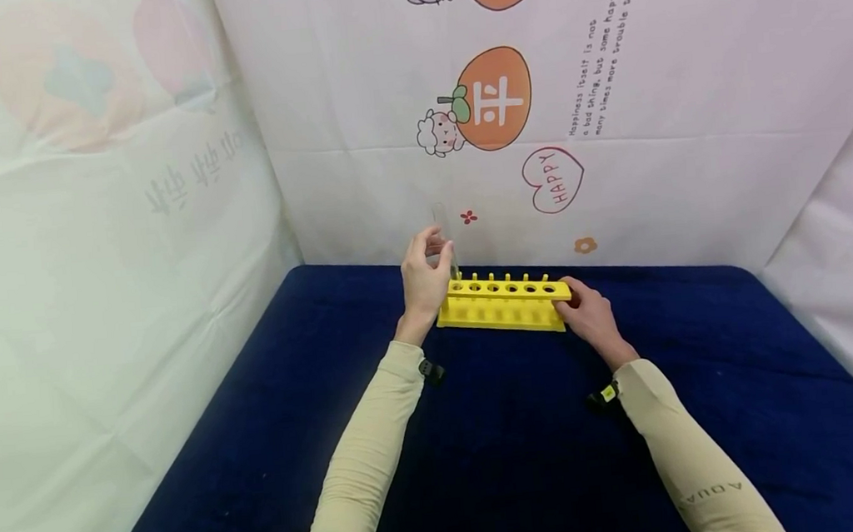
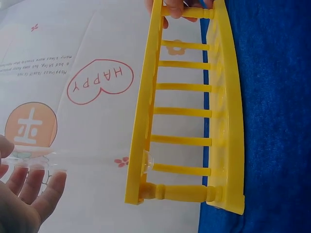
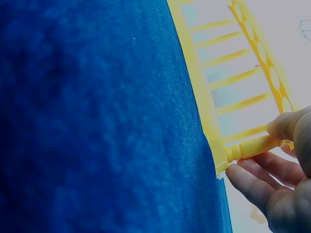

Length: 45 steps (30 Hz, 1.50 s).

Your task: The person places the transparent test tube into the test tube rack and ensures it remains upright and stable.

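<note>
A yellow test tube rack (image 1: 502, 320) stands upright near the far edge of the blue-covered table, with a row of round holes along its top bar. My left hand (image 1: 424, 281) pinches a clear test tube (image 1: 454, 262) above the rack's left end. In the left wrist view the rounded tip of the tube (image 2: 148, 160) pokes just through the top bar at the end hole. At the opposite end my right hand (image 1: 590, 313) grips the rack's thick end post (image 3: 255, 146) between thumb and fingers. Glare makes most of the tube hard to see.
A dark blue cloth (image 1: 516, 443) covers the table. White printed sheets hang behind the rack (image 1: 361, 204) and along the left side (image 1: 100, 325); the back sheet is close behind the rack. Small dark devices sit at both wrists.
</note>
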Available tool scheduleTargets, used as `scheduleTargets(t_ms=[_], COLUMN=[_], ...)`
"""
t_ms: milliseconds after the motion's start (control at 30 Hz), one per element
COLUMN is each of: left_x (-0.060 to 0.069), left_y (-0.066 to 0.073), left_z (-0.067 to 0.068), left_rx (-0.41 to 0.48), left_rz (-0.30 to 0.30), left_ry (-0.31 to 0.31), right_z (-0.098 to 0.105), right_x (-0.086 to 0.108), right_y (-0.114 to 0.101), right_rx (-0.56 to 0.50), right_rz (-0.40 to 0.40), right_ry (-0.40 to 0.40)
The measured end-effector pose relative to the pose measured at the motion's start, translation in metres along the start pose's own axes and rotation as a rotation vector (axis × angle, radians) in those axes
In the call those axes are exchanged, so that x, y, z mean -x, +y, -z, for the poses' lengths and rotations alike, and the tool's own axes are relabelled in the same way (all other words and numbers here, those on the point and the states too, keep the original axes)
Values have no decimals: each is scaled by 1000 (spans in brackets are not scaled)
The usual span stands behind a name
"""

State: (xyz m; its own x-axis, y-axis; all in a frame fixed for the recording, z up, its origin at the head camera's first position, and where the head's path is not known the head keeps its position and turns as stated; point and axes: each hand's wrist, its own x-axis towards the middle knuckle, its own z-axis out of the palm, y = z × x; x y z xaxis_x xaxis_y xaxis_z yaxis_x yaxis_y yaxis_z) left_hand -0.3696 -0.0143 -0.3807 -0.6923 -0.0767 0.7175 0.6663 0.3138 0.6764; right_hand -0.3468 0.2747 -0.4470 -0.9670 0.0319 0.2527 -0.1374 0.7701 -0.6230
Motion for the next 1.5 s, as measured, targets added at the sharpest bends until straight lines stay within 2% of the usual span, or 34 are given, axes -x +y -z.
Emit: scheduleTargets(t_ms=[300,533,767,1067,1500], left_x=[2,2,2,5,9], left_y=[-2,-4,-6,-13,-18], left_z=[-4,-9,-11,-13,-18], left_rx=[4,-41,-49,-76,-108], left_rz=[27,33,21,43,28], left_ry=[-9,-31,-28,-49,-52], right_z=[-4,-2,-1,-1,-1], right_x=[0,0,-1,0,-1], right_y=[3,4,4,3,2], right_rx=[-7,2,4,-7,-11], right_rz=[-14,7,26,14,2], right_ry=[-1,10,13,3,4])
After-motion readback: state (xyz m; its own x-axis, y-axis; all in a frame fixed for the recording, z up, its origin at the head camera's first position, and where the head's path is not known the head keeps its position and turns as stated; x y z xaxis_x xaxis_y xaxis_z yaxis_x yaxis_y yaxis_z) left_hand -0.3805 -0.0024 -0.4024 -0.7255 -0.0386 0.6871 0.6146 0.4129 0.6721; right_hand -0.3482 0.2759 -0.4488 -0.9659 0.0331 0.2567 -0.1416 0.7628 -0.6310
